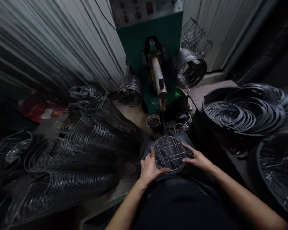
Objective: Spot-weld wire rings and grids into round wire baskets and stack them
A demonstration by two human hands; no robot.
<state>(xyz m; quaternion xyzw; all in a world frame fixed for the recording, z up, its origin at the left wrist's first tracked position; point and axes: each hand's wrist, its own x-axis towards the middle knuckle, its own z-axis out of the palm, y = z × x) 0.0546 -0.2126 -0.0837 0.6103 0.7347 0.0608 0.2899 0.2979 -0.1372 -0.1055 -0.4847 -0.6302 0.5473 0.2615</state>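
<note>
I hold the round wire grid [169, 154] flat on my lap, my left hand [148, 168] and right hand [198, 158] each with a grip clamped on its rim. Ahead stands the welding machine [156, 64]; I should keep the grid level.

A round wire grid [169, 154] of thin bare steel, dull grey with faint glints, rests on dark matt cloth [146, 145]. Bare skin of the left hand [149, 169] and right hand [197, 158] meets its metal rim. Stacked wire rings [86, 134] at left shine silvery and smooth. A black tub [211, 123], matt plastic by its look, holds flat dark metal hoops [249, 111] with a soft sheen. The machine [168, 28] wears green paint, semi-gloss; its arm [157, 72] is worn bare metal. Ribbed sheet metal [50, 41] behind looks pale and streaked.
</note>
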